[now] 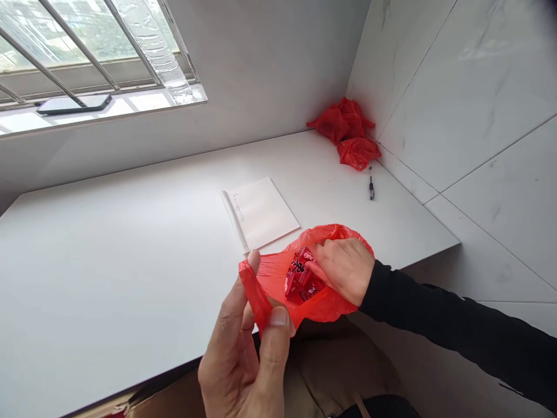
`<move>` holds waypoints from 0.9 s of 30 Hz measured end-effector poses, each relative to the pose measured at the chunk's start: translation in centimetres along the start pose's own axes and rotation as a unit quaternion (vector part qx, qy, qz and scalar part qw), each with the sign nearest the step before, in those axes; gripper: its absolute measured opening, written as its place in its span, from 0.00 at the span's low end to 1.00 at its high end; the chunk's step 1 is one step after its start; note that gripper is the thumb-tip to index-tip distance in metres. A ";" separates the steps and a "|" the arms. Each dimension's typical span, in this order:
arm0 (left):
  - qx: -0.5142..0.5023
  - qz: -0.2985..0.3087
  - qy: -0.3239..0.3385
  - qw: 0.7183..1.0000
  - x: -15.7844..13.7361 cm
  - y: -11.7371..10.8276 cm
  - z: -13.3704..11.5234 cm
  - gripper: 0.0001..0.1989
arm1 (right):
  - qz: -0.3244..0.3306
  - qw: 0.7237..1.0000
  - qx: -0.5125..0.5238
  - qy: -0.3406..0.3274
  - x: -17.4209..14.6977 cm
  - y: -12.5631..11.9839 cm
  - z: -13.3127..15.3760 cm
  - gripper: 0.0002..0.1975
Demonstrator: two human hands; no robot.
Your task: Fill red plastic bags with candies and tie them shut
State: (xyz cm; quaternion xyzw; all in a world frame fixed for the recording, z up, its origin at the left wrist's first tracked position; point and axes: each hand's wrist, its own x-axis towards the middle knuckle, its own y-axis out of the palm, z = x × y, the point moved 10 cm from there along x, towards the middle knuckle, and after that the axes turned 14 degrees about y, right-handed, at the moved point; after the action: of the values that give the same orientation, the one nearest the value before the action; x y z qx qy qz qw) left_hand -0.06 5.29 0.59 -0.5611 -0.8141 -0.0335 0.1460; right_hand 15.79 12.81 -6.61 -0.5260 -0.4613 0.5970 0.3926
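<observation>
A red plastic bag (270,273) is held with its mouth open above the table's front edge. My left hand (256,354) pinches the left side of its rim between thumb and fingers. Inside the bag lie small red snack packets (298,270) with dark printed characters and a patterned edge. My right hand (343,264) reaches into the bag from the right, thumb and fingers closed on the upper packet. Its fingertips are partly hidden by the packet and the bag.
On the white table (108,249) lies a white booklet (265,215) with a spine strip. A black pen (371,188) rests near crumpled red plastic bags (348,128) in the back right corner. A phone (76,104) is on the windowsill; a tiled wall (487,145) rises at right.
</observation>
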 end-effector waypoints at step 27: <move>-0.015 -0.027 0.043 0.999 1.0 -1.0 -0.7 0.25 | 0.055 0.965 0.249 -0.067 0.2 0.6 2.7 0.12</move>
State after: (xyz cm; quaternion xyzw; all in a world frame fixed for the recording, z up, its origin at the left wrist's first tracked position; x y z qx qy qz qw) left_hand -1.13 5.69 1.69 -0.5388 -0.8215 -0.0734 0.1714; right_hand 13.13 12.47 -7.18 -0.3952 -0.2940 0.7475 0.4456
